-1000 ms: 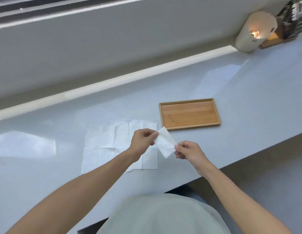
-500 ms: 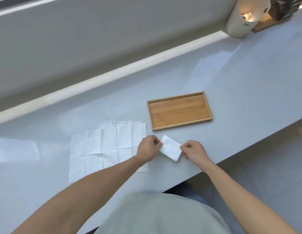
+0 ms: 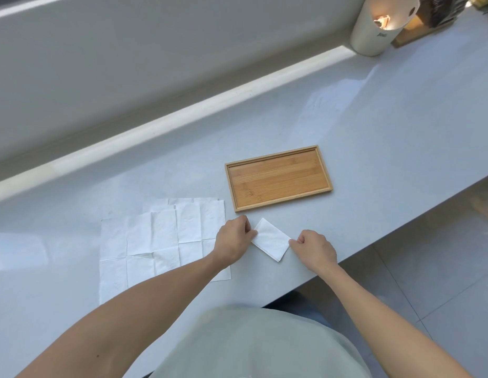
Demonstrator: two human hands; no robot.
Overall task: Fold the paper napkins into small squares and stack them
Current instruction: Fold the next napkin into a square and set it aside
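- The pale grey desk (image 3: 373, 137) runs along a window ledge; its near edge drops to a tiled floor on your right, and a white cylinder (image 3: 373, 31) stands at the far right corner.
- A wooden tray (image 3: 278, 178) sits near the middle of the desk with nothing in it, so I judge no square has been stacked yet.
- Your folded napkin (image 3: 270, 239) lies slantwise between your hands, just in front of the tray's near left corner and close to the desk's near edge. It reads as a rectangle, not yet a square.
- Your left hand (image 3: 233, 241) has its fingers pinched narrow on the napkin's far left end; your right hand (image 3: 315, 248) pinches the near right end the same way.
- The open napkins (image 3: 161, 241) lie flat and overlapping to the left, partly under your left forearm.
- What could go wrong:
  - The paper is thin and soft, so bringing one end over the other with the edges out of line would likely give a skewed square that stacks badly.
  - Pulling your two pinches apart could tear the paper or let the folds spring open.
  - Your left forearm crosses the open napkins; dragging it could wrinkle or shift them.
  - You work near the desk's near edge, so a dropped napkin could slide off to the floor.
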